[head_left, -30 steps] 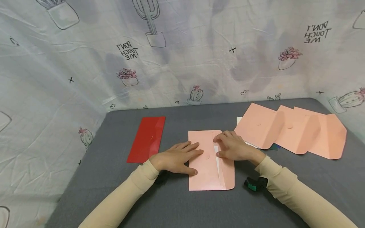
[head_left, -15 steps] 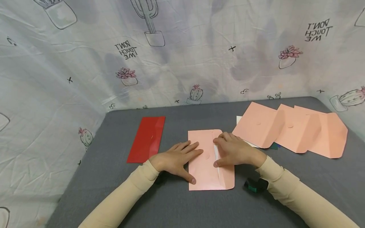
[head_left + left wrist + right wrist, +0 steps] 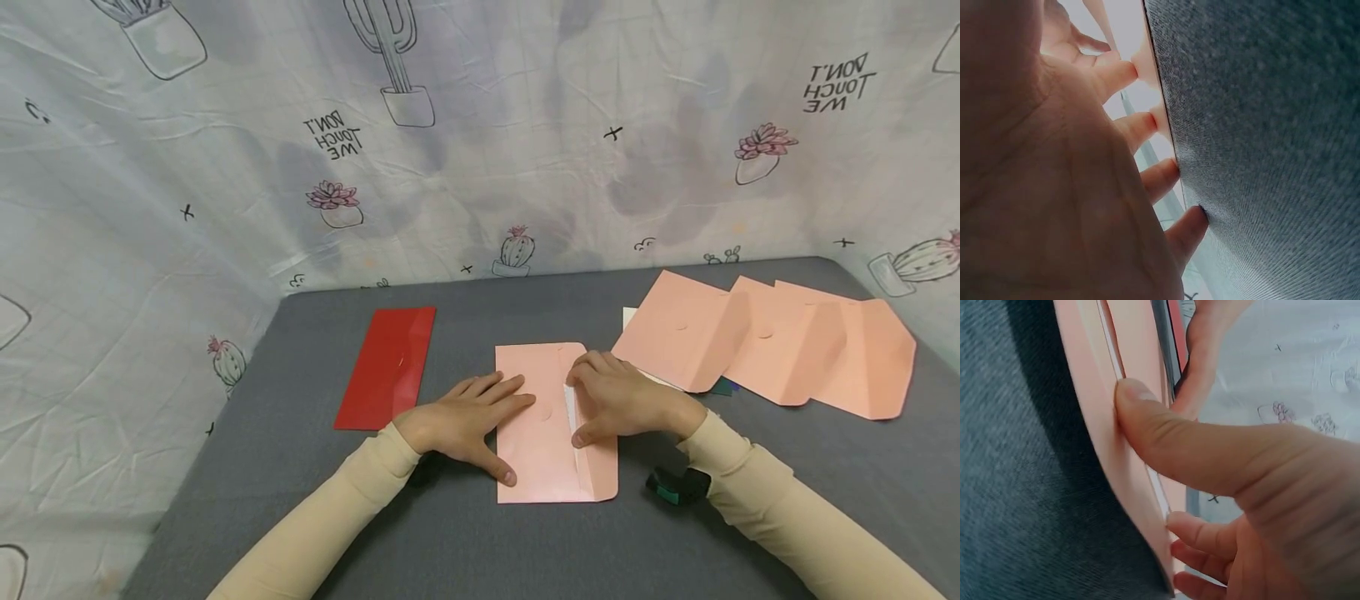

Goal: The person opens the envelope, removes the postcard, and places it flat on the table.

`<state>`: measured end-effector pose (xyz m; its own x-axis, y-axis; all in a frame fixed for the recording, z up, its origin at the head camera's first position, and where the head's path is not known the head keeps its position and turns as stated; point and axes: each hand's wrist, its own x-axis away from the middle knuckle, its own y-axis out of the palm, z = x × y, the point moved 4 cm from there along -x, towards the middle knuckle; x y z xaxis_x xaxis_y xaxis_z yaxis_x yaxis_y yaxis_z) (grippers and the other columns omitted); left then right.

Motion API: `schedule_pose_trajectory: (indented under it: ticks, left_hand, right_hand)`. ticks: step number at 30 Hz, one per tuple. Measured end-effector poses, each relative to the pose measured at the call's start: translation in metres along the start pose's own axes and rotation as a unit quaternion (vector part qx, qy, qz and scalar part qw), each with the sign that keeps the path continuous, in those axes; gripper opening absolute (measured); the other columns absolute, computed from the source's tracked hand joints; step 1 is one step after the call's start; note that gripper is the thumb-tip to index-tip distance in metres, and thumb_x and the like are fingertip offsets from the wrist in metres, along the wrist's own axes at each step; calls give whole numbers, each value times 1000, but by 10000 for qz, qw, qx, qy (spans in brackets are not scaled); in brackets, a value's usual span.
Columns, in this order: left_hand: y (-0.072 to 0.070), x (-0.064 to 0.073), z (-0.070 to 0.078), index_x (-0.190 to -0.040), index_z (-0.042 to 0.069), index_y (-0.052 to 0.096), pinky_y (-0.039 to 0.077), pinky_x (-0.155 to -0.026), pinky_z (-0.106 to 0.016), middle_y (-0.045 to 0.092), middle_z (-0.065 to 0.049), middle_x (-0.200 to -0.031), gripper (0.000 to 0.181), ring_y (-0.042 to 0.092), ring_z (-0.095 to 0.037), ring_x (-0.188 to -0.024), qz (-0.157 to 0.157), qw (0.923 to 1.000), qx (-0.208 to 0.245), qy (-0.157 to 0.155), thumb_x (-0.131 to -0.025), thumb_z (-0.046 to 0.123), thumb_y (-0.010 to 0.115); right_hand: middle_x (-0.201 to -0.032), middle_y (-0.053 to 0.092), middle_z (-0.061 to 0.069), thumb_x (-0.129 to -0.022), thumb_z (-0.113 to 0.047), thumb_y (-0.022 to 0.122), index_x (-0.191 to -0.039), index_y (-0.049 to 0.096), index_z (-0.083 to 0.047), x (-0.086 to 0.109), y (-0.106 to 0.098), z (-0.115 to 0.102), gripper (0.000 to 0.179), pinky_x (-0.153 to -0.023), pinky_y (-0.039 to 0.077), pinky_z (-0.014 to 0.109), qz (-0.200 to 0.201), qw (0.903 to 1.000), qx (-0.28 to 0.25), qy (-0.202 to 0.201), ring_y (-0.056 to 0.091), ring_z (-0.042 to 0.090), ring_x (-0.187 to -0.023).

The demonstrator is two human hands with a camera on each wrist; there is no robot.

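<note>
A pink envelope (image 3: 532,458) lies on the grey table with its flap spread to the right. A strip of white paper (image 3: 572,404) shows in its opening. My left hand (image 3: 461,421) rests on the envelope's left part with spread fingers; in the left wrist view its fingertips (image 3: 1163,175) meet the envelope's edge and the cloth. At the opening, my right hand (image 3: 633,398) touches the edge of the white paper with thumb and fingertips set apart, as the right wrist view shows along the white edge (image 3: 1159,490). The paper's remainder is hidden inside the envelope.
Several overlapping pink envelopes (image 3: 675,333) with raised flaps lie at the right, over a white sheet (image 3: 628,317) and something dark green (image 3: 722,387). A red envelope (image 3: 386,367) lies at the left. A patterned cloth (image 3: 555,183) hangs behind the table.
My right hand has shifted slightly, its thumb sliding down along the opening. The left thumb has spread lower on the envelope; the envelope has stayed in place.
</note>
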<state>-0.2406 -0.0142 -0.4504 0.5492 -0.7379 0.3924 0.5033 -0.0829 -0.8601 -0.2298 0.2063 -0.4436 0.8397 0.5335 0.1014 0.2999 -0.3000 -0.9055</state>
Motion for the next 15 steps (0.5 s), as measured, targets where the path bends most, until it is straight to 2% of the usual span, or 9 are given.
schedule_pose_trajectory:
  ticks: [6, 10, 15]
  left_hand:
    - [0, 0, 1, -162, 30, 24, 6, -129, -51, 5, 3, -173, 104, 0, -28, -160, 18, 10000, 17, 28, -79, 66, 75]
    - [0, 0, 1, -162, 30, 24, 6, -129, -51, 6, 3, -173, 104, 1, -29, -160, 32, 10000, 7, 27, -79, 66, 75]
    - [0, 0, 1, -162, 30, 24, 7, -129, -51, 6, 3, -173, 104, 1, -28, -160, 33, 10000, -11, 2, -79, 66, 75]
  right_hand:
    - [-122, 46, 13, -74, -41, 88, -115, 55, -4, -2, 0, 1, 64, -95, 38, 48, 20, 9993, -378, -39, 43, 30, -113]
    - [-122, 47, 13, -76, -43, 86, -111, 57, -7, -6, 3, 6, 59, -95, 37, 48, 128, 9988, -435, 208, 42, 31, -113]
    - [-124, 48, 16, -77, -43, 87, -108, 58, -8, -11, 7, 10, 55, -98, 36, 56, 215, 9972, -470, 546, 41, 36, -117]
